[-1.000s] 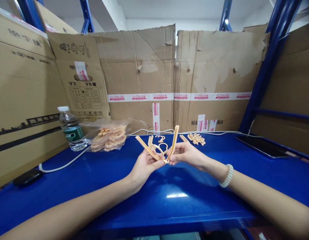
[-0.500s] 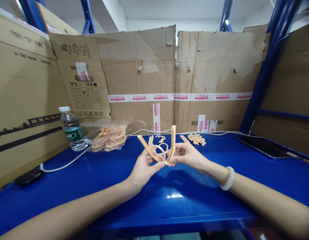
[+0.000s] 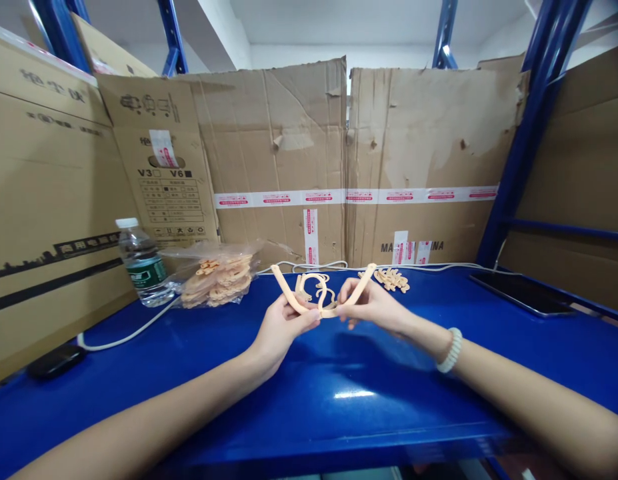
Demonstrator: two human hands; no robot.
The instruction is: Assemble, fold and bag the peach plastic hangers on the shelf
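Between my hands is a peach-coloured plastic folding clothes hanger, its two arms spread in a wide V and its curved hook near the middle joint. My left hand is closed on the left arm, with the thumb close to the joint. Pinched in the fingers of my right hand is the right arm, near its inner end. Fingers cover part of both arms. Just behind, loose hooks and straight arm pieces lie on the blue table, partly hidden by the hanger.
A clear bag of peach pieces and a water bottle stand at the left. Small peach parts lie in a pile behind my right hand. A dark tablet rests at right, and a black device with a white cable at left. Cardboard walls the back.
The hanger's right arm has tilted outward, widening the V, and its arms have turned from grooved side to smooth side. The hook now stands higher. The view has shifted slightly.
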